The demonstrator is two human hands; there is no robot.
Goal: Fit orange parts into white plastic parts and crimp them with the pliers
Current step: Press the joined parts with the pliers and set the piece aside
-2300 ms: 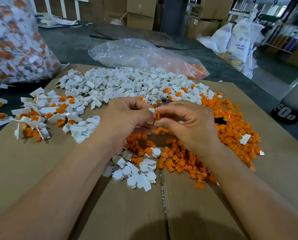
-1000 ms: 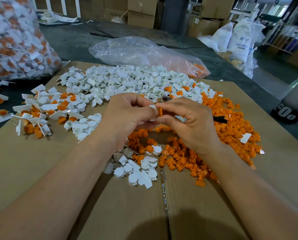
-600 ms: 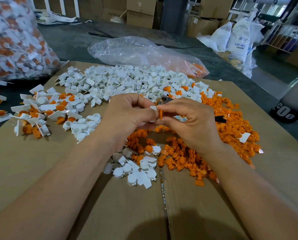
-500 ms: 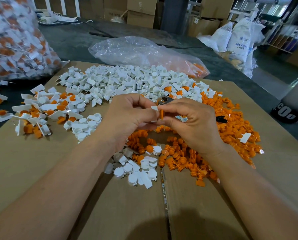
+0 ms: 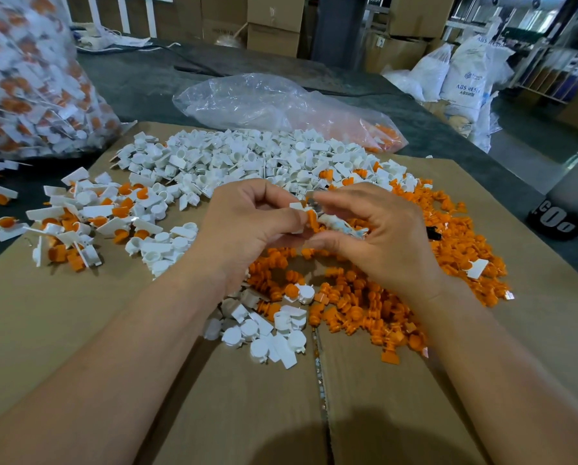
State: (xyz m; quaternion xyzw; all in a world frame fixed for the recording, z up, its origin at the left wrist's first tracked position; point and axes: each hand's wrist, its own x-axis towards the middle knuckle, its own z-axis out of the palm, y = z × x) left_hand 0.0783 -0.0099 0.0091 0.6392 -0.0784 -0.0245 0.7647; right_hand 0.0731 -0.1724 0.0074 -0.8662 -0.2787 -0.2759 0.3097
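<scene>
Above the middle of the cardboard, my left hand (image 5: 247, 226) pinches a white plastic part (image 5: 296, 206) with an orange part (image 5: 311, 219) sitting in it. My right hand (image 5: 388, 243) faces it, fingers curled round small pliers (image 5: 342, 226) with a pale handle. The metal jaws lie right beside the pinched parts. Loose white parts (image 5: 247, 159) are heaped behind my hands, and loose orange parts (image 5: 448, 236) are spread under and right of them.
Fitted white-and-orange pieces (image 5: 79, 223) lie at the left of the cardboard sheet (image 5: 79, 330). A small cluster of white parts (image 5: 264, 333) lies close to me. A full bag of pieces (image 5: 29, 78) stands far left, a clear bag (image 5: 264, 102) behind. A dark drum (image 5: 559, 216) stands at the right.
My right fingers have come off the orange part and spread, so the pliers' handle shows in that hand. The left hand keeps the fitted pair in place.
</scene>
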